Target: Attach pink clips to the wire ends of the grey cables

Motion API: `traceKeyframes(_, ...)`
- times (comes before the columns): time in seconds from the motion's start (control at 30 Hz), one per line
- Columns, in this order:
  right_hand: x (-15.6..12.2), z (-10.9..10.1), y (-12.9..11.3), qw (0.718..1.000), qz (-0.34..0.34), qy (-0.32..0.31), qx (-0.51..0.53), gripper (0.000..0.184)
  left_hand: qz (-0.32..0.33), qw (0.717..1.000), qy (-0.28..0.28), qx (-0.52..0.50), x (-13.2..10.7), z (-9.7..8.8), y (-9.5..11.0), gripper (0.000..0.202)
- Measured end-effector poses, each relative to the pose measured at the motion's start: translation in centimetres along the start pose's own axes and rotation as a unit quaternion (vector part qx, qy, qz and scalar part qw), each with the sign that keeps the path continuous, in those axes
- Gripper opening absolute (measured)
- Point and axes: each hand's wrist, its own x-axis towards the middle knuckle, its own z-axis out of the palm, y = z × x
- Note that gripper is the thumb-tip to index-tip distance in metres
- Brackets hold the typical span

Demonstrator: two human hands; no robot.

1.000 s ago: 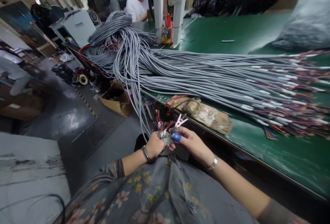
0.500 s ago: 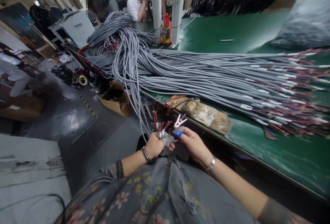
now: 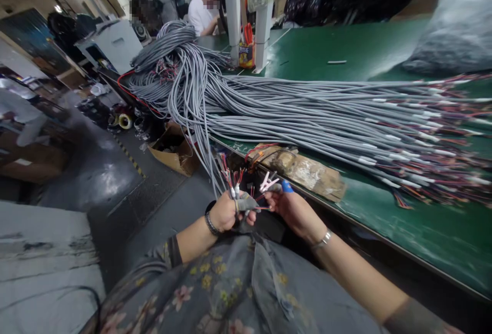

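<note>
In front of my lap my left hand (image 3: 230,211) is closed around the ends of several grey cables (image 3: 212,165). Thin red, white and dark wires (image 3: 234,179) fan out above that fist, beyond white bands. Wrapping covers the left thumb. My right hand (image 3: 290,208) sits just to the right, thumb and fingers pinched on a thin red wire (image 3: 263,208) that stretches across to the left hand. A blue band (image 3: 286,186) is on one right finger. Just beyond the right fingers, a pale pink clip-like thing (image 3: 268,183) stands by the bench edge; whether I touch it is unclear.
A thick spread of grey cables (image 3: 277,101) lies along the green bench (image 3: 415,236), wire ends to the right. A plastic-wrapped board (image 3: 311,172) rests at its edge. An open cardboard box (image 3: 175,157) stands on the floor. A co-worker (image 3: 203,8) sits across the bench.
My right hand has shifted slightly right, away from the left, and the red wire between them shows more. My left hand has moved slightly left. The co-worker's arm has lowered.
</note>
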Motion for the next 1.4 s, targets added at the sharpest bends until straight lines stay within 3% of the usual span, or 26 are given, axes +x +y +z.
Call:
traceKeyframes(0.2, 1.2, 1.2, -0.7, 0.996, -0.055, -0.026, -0.06, 0.066, -0.047, 0.996, -0.066, -0.021, 1.3, -1.1, 0.4, 0.043)
traceKeyframes(0.27, 1.2, 1.3, -0.6, 0.988, -0.101, -0.007, -0.114, 0.066, -0.052, 0.996, -0.075, -0.022, 1.7, -1.2, 0.3, 0.041)
traceKeyframes(0.4, 0.8, 0.9, -0.2, 0.946, -0.205, 0.069, -0.24, 0.069, -0.046, 0.996, -0.074, -0.03, 2.0, -0.8, 0.4, 0.042)
traceKeyframes(0.47, 0.7, 0.6, 0.1, 0.956, -0.186, 0.049, -0.222, 0.068, -0.035, 0.998, -0.05, -0.026, 1.9, -0.3, 0.4, 0.041)
traceKeyframes(0.57, 0.3, 0.4, 0.3, 0.986, -0.096, -0.033, -0.13, 0.064, -0.022, 1.0, -0.007, 0.004, 1.5, 0.3, 0.1, 0.039)
traceKeyframes(0.67, -0.4, 0.6, 0.2, 0.991, -0.043, -0.071, -0.102, 0.057, -0.008, 0.998, 0.023, 0.05, 1.1, 0.7, -0.6, 0.035)
traceKeyframes(0.97, -1.1, 1.1, 0.0, 0.981, -0.038, -0.036, -0.187, 0.053, -0.013, 0.993, 0.046, 0.11, 0.6, 0.8, -1.6, 0.041)
traceKeyframes(1.13, -1.0, 1.1, 0.9, 0.988, -0.038, 0.01, -0.146, 0.054, 0.029, 0.991, 0.079, 0.103, 0.5, 0.7, -1.9, 0.047)
traceKeyframes(1.4, -1.6, 1.3, 0.7, 0.991, 0.008, 0.016, -0.132, 0.064, 0.046, 0.986, 0.111, 0.114, 0.6, 0.4, -2.6, 0.046)
